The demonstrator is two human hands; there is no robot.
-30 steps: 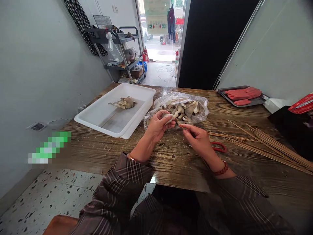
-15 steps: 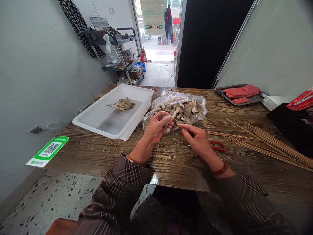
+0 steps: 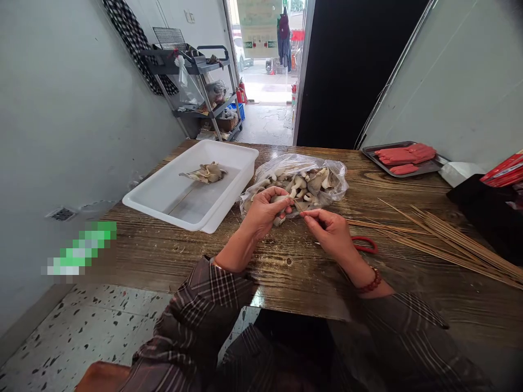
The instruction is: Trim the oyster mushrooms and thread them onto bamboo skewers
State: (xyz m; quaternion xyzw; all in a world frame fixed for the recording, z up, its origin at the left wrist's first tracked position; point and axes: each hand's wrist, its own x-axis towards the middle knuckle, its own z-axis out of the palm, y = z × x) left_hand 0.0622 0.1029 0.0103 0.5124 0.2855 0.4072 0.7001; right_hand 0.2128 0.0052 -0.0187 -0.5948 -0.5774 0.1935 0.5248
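Over the middle of the wooden table (image 3: 281,283), the left hand (image 3: 263,212) holds a soft grey mushroom (image 3: 281,200). Its fingers curl round it, maybe so the mushroom does not tear. Just beside it, the right hand (image 3: 327,228) pinches a thin stick (image 3: 299,207) with thumb and fingers. That small grip seems good for aiming. The tip points at the mushroom, but I cannot tell if it has gone in.

Just past the hands, toward the far edge, lies a clear bag (image 3: 337,164) full of mushrooms (image 3: 314,182). It looks open toward the person, so more may be easy to reach. Next to the right wrist are red scissors (image 3: 371,248), partly hidden by the arm.

By the far left corner sits a white tub (image 3: 163,214). A bunch of mushrooms (image 3: 207,173) lies in it on another stick (image 3: 182,198), out of the way of the arms. A loose pile of sticks (image 3: 457,239) spreads out on the right side, perhaps so the right hand can grab one. Near the far edge on the right, a dark tray (image 3: 370,150) holds red pieces (image 3: 404,154), well apart from the mushrooms
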